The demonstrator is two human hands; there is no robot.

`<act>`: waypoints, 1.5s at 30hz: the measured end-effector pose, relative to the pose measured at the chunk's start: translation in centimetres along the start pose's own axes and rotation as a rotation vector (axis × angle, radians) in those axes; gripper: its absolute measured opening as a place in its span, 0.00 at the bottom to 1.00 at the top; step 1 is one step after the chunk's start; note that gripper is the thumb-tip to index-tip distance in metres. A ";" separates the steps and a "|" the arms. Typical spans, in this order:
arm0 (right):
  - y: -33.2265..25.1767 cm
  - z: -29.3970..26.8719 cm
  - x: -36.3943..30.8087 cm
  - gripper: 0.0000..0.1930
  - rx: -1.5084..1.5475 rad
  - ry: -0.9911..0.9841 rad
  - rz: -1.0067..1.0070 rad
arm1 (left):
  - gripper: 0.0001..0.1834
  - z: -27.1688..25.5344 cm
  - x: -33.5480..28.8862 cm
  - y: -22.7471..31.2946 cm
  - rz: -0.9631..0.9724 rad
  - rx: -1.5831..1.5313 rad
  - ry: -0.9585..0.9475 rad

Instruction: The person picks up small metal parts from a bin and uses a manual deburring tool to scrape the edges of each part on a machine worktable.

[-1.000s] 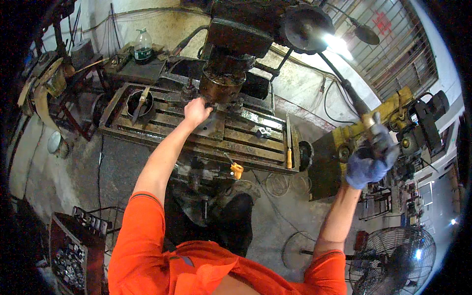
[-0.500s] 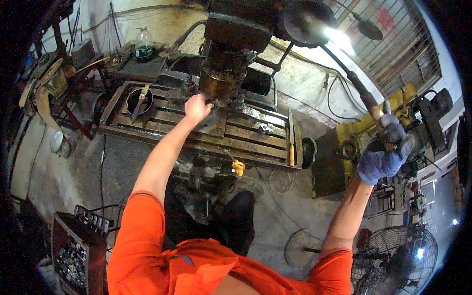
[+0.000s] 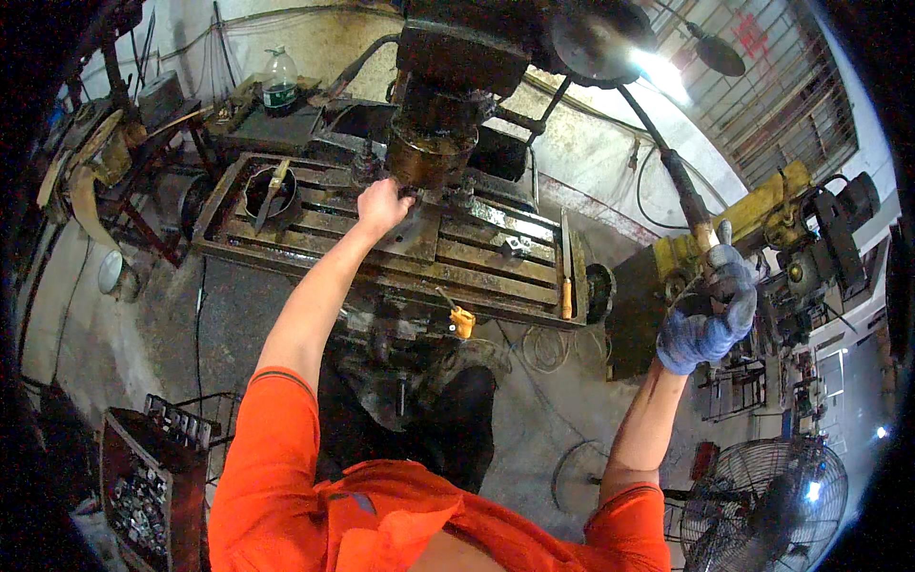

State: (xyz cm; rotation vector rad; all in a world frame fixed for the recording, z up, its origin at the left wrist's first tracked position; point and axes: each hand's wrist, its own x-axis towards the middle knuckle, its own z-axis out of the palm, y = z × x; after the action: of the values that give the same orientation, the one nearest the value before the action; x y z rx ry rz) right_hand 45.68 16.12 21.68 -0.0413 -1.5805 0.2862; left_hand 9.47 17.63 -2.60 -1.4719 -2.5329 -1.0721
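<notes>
My bare left hand (image 3: 383,209) is closed just below the dark cylindrical head (image 3: 429,143) of a drilling or milling machine. What its fingers grip, if anything, is hidden. Out to the right, my right hand (image 3: 710,310), in a blue-grey glove, is wrapped round the end of a long lever (image 3: 681,186) that slopes up to the machine. Under the head lies a slotted metal machine table (image 3: 329,253), wet in places. A small metal block (image 3: 515,248) sits on its right part.
A pan with a brush (image 3: 271,195) stands on the table's left end. A yellow-handled file (image 3: 566,296) lies along the right end, and a yellow-handled tool (image 3: 461,322) is at the front edge. Lower left is a bin of metal parts (image 3: 143,505); lower right, a fan (image 3: 762,500).
My right hand has swung the lever's end to the left and slightly toward me. My left hand has stayed nearly in place.
</notes>
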 end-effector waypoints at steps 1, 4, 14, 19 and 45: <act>-0.1 0.2 -0.1 0.18 -0.031 0.000 -0.011 | 0.17 -0.3 0.0 0.2 -0.021 0.016 -0.036; 0.1 0.1 -0.3 0.18 0.047 0.031 0.049 | 0.16 -2.2 -0.4 0.8 -0.032 -0.029 -0.128; -0.6 0.1 -2.6 0.14 -0.285 0.037 0.075 | 0.16 -15.5 -12.3 -8.4 0.162 -0.350 -0.137; -0.7 1.0 -2.8 0.06 -0.541 0.006 -0.135 | 0.17 -27.8 -24.3 -16.9 -0.410 -0.384 0.056; 0.1 -0.2 -6.2 0.12 -0.495 0.038 -0.061 | 0.23 -49.0 -60.1 -33.0 -1.089 0.302 0.558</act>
State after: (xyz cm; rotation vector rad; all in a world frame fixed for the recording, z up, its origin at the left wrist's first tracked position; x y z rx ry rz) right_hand 46.10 14.95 15.58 -0.3788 -1.5791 -0.1577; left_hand 2.25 -66.34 -3.84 0.3624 -2.7638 -0.8559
